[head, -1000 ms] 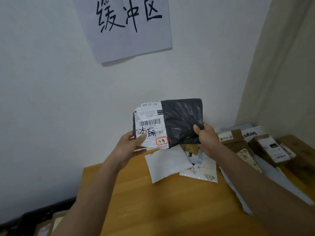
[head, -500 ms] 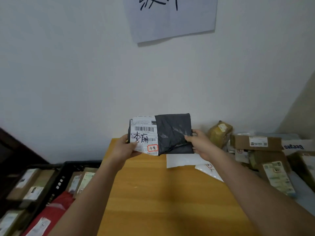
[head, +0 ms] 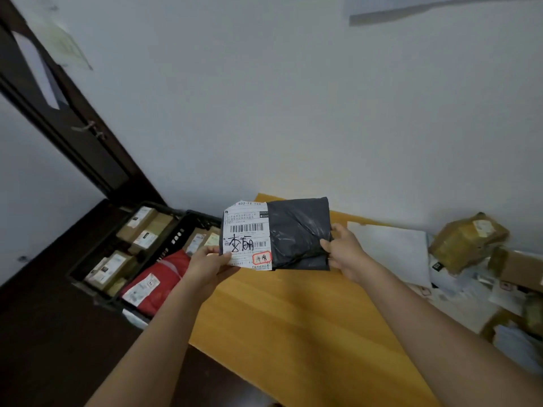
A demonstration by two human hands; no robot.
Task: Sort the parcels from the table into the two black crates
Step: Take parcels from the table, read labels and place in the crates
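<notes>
Both your hands, left (head: pixel 210 267) and right (head: pixel 342 254), still pinch the dark grey plastic mailer (head: pixel 277 235) above the wooden desk (head: pixel 293 318) edge, now swung nearer the two black crates (head: pixel 173 239), so choose one.

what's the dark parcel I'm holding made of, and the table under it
Dark parcel: looks like thin grey-black plastic film, glossy and creased, with a white paper label. Table: seemingly wood or wood-look laminate, smooth yellow-orange with faint grain; which one is unclear.
</notes>
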